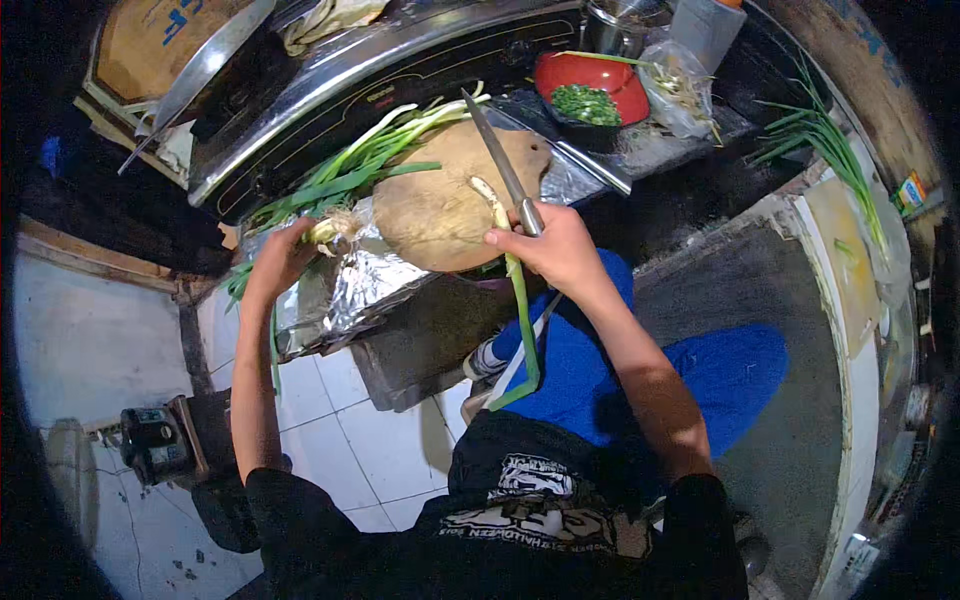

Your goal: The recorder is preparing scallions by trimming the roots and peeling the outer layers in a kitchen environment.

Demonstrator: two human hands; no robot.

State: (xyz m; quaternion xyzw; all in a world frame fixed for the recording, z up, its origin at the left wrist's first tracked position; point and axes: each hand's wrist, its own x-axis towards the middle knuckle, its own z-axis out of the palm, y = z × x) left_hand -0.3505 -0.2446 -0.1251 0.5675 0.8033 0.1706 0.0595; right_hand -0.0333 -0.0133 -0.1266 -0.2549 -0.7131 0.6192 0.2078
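Note:
My right hand (555, 244) grips the handle of a kitchen knife (501, 154), its blade pointing away over the wooden cutting board (431, 202). The same hand pinches a single spring onion (522, 300), whose white end lies over the board and whose green leaf hangs down by my leg. At the board's left, my left hand (283, 259) is closed around the rooted white ends of some spring onions (324, 231); their leaves hang below it. More spring onions (360, 161) lie along the board's far left edge.
Beyond the board stands a black gas stove (450, 71). A red bowl (634, 82) holds chopped greens, beside a plastic bag (679, 94) of trimmings. Foil (375, 277) lies under the board. At far right are green onion leaves (832, 150); a large metal lid or pan (214, 64) leans at upper left.

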